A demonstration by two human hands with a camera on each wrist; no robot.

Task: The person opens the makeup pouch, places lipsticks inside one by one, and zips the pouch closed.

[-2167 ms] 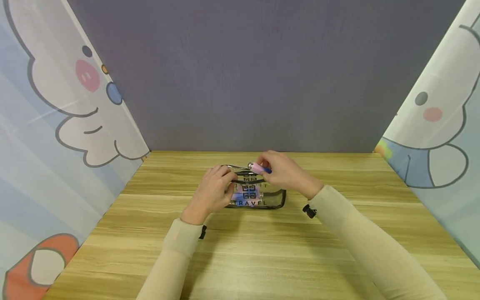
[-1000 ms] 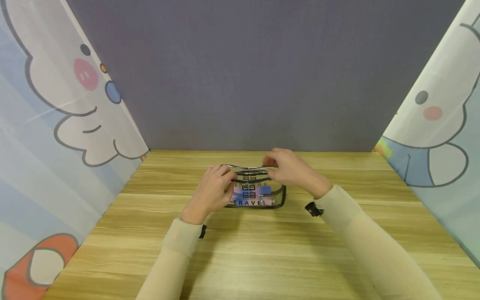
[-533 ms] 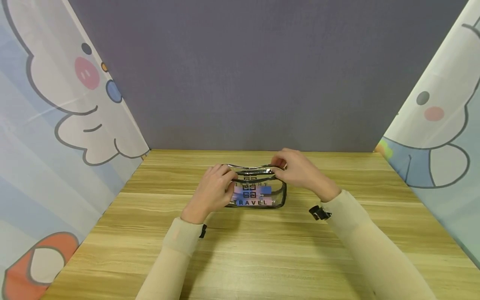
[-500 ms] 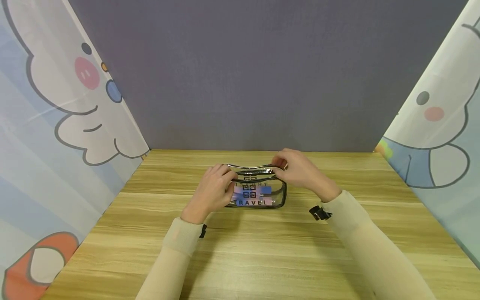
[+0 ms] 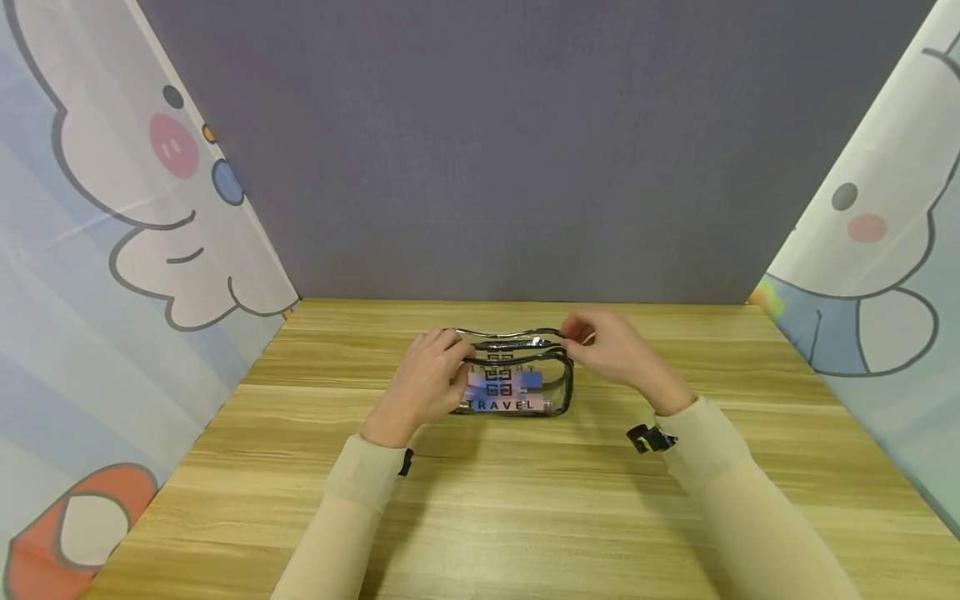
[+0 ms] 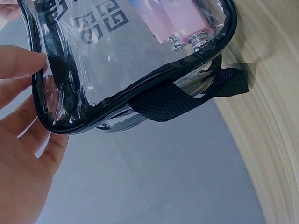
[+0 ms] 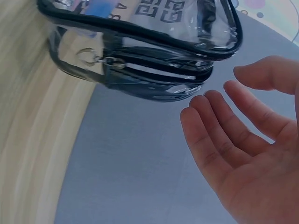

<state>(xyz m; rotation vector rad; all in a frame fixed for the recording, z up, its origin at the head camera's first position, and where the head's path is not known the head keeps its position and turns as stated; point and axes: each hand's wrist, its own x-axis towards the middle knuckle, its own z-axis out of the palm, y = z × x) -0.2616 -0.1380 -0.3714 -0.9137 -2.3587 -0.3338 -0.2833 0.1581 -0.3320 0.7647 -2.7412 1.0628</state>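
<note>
A clear pouch with black piping and "TRAVEL" lettering stands on the wooden table, its top unzipped. Through its front show several pink-and-blue tubes with clear knobbed ends. My left hand grips the pouch's upper left corner, thumb on the near side and fingers behind. At the opposite top corner is my right hand; the right wrist view shows its fingers loosely bent, nothing between them, just off the pouch's end. A ring-shaped zipper pull hangs on that end, below the fingertips' side.
The table stretches in front of and around the pouch. A grey panel rises behind its back edge. Cartoon-printed curtains line the left and right sides. A black fabric tab sticks out from the pouch's left end.
The right hand held a pink-and-blue tube over the opening; the tube now lies inside the pouch. That hand then moved right along the rim to the right corner and let go. The left hand stayed.
</note>
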